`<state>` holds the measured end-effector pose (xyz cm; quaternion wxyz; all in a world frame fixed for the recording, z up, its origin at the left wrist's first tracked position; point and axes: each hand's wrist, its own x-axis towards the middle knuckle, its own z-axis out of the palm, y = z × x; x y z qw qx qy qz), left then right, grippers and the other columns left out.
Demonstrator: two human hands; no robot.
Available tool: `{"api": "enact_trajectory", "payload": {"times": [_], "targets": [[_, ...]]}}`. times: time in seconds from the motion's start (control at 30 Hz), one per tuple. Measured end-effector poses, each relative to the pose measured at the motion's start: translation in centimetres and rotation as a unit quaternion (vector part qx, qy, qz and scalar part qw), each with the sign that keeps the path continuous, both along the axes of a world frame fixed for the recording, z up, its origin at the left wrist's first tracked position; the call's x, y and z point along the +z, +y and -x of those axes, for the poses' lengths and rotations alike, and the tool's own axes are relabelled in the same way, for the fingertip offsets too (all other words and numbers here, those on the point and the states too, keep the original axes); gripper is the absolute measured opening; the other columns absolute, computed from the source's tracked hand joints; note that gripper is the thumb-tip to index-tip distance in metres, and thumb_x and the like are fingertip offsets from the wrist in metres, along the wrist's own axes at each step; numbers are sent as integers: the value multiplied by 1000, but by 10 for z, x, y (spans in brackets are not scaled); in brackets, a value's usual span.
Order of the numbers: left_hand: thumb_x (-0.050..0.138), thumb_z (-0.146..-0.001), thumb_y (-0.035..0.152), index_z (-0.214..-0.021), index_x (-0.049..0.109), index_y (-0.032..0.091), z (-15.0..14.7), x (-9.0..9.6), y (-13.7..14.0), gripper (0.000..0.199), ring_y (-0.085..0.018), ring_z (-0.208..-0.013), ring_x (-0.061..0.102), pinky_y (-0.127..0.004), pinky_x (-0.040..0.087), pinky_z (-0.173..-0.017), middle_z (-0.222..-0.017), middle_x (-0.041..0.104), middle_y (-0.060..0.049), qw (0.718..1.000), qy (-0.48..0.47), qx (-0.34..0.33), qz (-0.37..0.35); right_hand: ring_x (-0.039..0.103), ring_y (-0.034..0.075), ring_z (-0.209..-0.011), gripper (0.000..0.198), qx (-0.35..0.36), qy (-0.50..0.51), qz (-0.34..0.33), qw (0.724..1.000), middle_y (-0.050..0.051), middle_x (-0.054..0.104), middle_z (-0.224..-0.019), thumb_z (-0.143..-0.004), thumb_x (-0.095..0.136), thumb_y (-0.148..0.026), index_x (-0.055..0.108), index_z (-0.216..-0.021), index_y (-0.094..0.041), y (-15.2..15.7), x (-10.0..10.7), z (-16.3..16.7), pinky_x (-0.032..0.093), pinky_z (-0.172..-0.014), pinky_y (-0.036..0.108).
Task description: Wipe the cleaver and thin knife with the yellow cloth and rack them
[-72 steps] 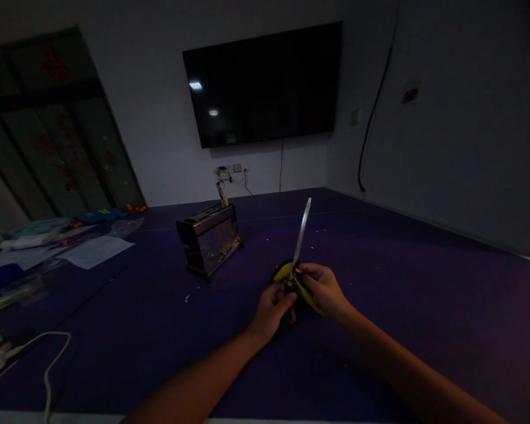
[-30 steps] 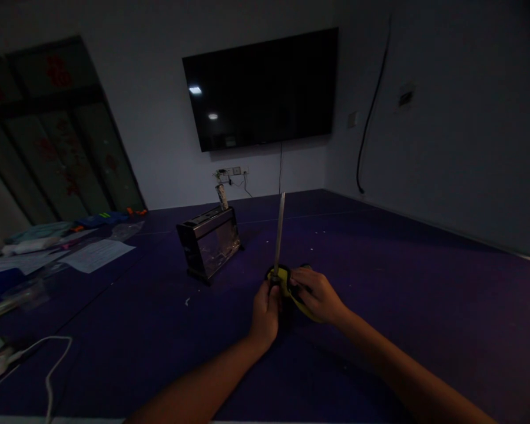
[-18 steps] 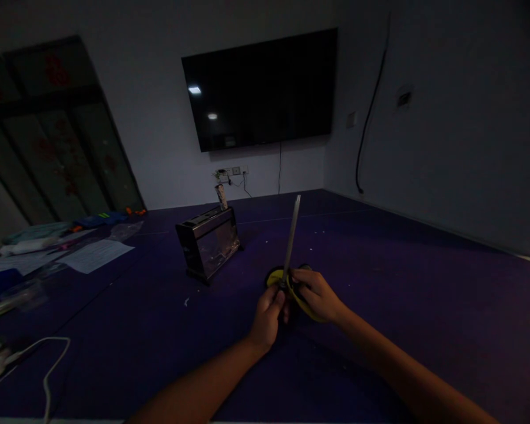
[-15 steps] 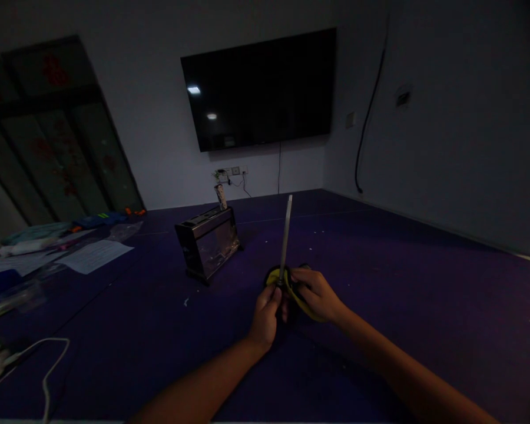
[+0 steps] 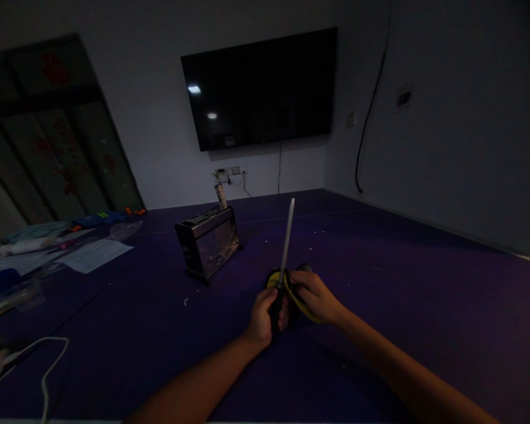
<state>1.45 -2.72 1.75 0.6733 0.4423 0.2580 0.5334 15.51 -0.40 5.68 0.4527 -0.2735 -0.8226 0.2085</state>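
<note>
My left hand point(image 5: 264, 315) is wrapped round the dark handle point(image 5: 275, 309) of a tool with a long, straight metal shaft point(image 5: 287, 241), which points up and away. Whether it is a screwdriver or a sharpening steel I cannot tell. My right hand point(image 5: 314, 294) pinches a yellow-and-black band-like thing point(image 5: 272, 278) that curves behind the shaft and under my right fingers. Its kind is unclear in the dim light. Ahead and to the left stands a slotted, shiny-sided holder point(image 5: 214, 241) with a patterned handle point(image 5: 221, 196) sticking up from its top.
Papers point(image 5: 96, 255), clear plastic bags and cloths lie on the purple surface point(image 5: 159, 330) at left. A white cable point(image 5: 48, 368) runs along the near left. A television point(image 5: 265, 91) hangs on the far wall, with sockets point(image 5: 235, 171) below.
The metal shaft has shifted slightly right and its tip is a little lower. More of the dark handle shows in my left hand. My right hand has barely moved.
</note>
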Motion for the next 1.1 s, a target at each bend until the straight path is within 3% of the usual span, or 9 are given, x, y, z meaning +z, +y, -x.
{"api": "enact_trajectory", "payload": {"times": [0.13, 0.43, 0.8, 1.1], "targets": [[49, -73, 50, -67, 50, 13, 0, 1, 1, 37, -7, -29, 31, -21, 20, -33, -39, 38, 4, 999, -27, -21, 30, 48, 14, -59, 13, 1, -12, -17, 1000, 0, 49, -60, -64, 34, -8, 39, -62, -21, 1, 1, 1, 37, -57, 24], [50, -73, 48, -67, 49, 14, 0, 5, 3, 35, -7, -30, 32, -21, 20, -34, -40, 39, 4, 998, -33, 1, 55, 49, 14, -61, 16, -13, -21, -43, 999, 0, 50, -62, -69, 35, -7, 39, -64, -21, 1, 2, -2, 36, -60, 25], [41, -75, 52, -63, 48, 14, 8, -1, 9, 40, -6, -30, 28, -21, 17, -36, -40, 33, 4, 985, -24, -141, 99, 51, 12, -58, 16, 7, -12, 34, 999, -1, 52, -60, -71, 36, -10, 47, -63, -19, 7, -6, -2, 39, -56, 22], [42, -71, 51, -61, 52, 14, 5, -2, 9, 39, -8, -31, 36, -21, 21, -34, -40, 41, 1, 994, -5, -60, 89, 56, 13, -62, 18, 0, -14, 43, 999, 0, 60, -65, -76, 42, -11, 59, -70, -17, 3, -1, -1, 42, -57, 22]]}}
